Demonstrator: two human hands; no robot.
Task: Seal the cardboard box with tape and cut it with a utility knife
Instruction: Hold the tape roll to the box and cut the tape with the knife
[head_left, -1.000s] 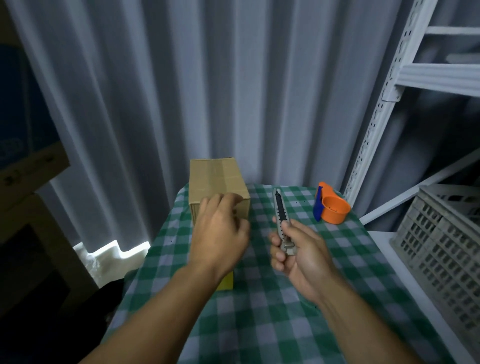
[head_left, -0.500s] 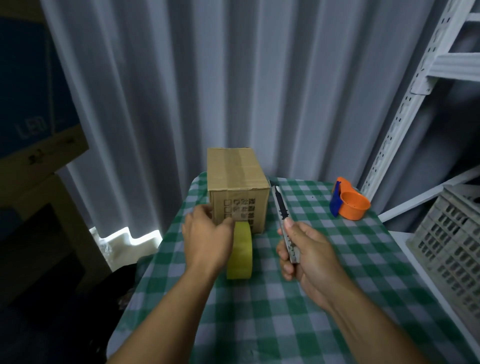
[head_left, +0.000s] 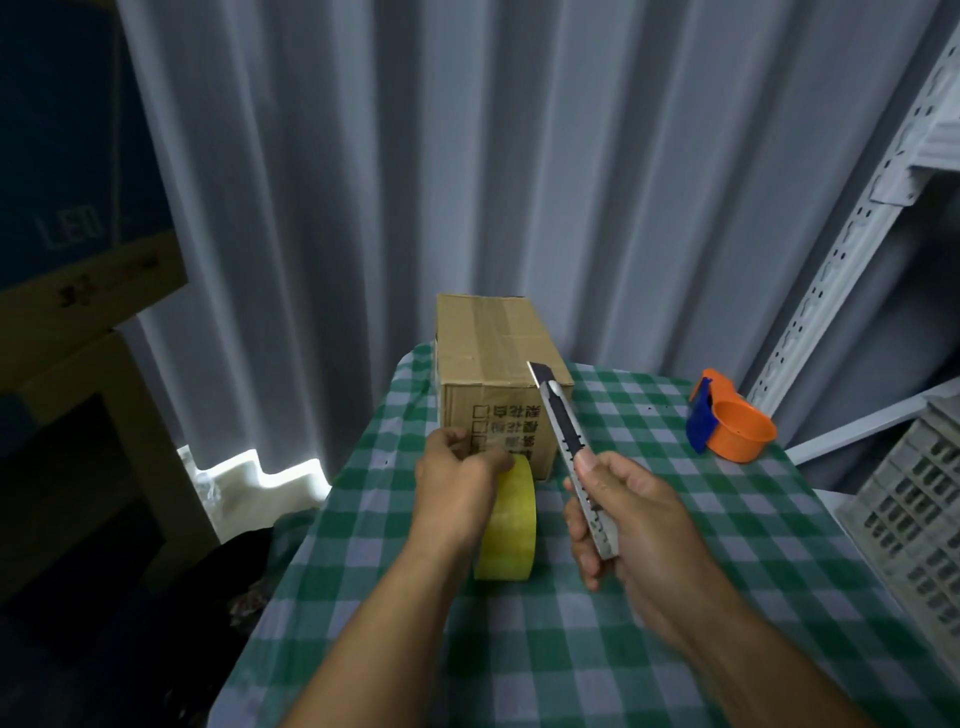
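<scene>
A closed cardboard box (head_left: 491, 343) stands at the far end of the green checked table (head_left: 727, 561), with clear tape along its top seam. A yellow tape roll (head_left: 511, 525) stands on edge just in front of the box. My left hand (head_left: 457, 486) grips the roll's upper left side, fingers near the box's printed front face. My right hand (head_left: 626, 512) holds a grey utility knife (head_left: 566, 436) with the blade out, pointing up and away toward the box's right front corner.
An orange and blue tape dispenser (head_left: 730, 418) sits at the table's far right. A grey plastic crate (head_left: 914, 514) and a white metal shelf post (head_left: 852, 228) stand to the right. Grey curtains hang behind. Cardboard boxes (head_left: 78, 291) are stacked on the left.
My left hand dropped from the box's top edge to the tape roll in front of it. The right hand kept the knife and moved a little closer to the box.
</scene>
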